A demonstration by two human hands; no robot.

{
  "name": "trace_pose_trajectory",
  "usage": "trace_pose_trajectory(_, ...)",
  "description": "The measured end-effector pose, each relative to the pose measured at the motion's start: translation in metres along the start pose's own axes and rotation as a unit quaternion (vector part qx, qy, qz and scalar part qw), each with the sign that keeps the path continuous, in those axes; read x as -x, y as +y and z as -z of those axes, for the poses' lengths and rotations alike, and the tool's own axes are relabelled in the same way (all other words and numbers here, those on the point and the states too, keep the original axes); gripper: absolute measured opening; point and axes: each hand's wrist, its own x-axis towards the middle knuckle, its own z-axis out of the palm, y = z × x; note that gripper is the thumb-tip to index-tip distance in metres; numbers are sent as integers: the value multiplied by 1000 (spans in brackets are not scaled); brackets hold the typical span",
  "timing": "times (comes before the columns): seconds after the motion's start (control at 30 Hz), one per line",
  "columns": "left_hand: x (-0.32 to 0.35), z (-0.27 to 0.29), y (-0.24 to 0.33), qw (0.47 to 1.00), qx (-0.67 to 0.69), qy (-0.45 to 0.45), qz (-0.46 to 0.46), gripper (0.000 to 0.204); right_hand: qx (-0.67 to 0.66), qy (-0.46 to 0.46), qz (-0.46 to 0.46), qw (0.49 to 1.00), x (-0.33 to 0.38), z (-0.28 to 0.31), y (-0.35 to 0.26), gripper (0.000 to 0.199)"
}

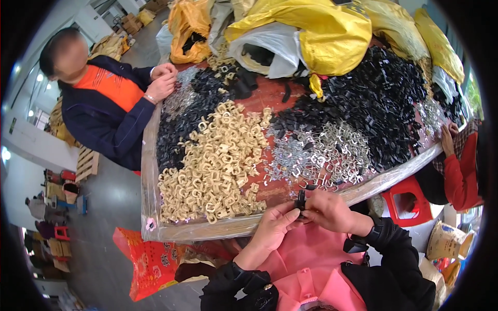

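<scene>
Your left hand (pixel 272 225) and right hand (pixel 327 210) both pinch a small black clip (pixel 301 199) between them; squeeze unevenly and it could spring into the silver clips (pixel 321 155) just beyond.

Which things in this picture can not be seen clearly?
- Small black plastic piece: head view, mostly hidden by left hand and right hand; shape unclear.
- Yellow plastic bags: contents covered.
- Person in red sleeve: cut by right rim.
- Silver metal clips: too small for detail.
</scene>
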Motion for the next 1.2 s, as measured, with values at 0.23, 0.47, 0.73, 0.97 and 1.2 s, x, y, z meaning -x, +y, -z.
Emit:
trace_pose_trajectory(0.23,25,23,19,996,-59,62,-39,26,-322,-156,-125,925,-29,-26,21,12)
trace_pose_trajectory(0.47,46,74,25,980,23,133,-145,25,111,-137,196,965,-94,-54,23,20)
trace_pose_trajectory(0.73,51,83,22,974,73,135,-164,23,182,-144,206,951,-104,-87,50,21)
trace_pose_trajectory(0.97,35,73,22,973,67,136,-173,23,-40,-88,117,988,-98,-49,13,12)
trace_pose_trajectory(1.2,21,41,8,984,50,96,-141,25,-231,-34,-5,972,-49,-32,21,17)
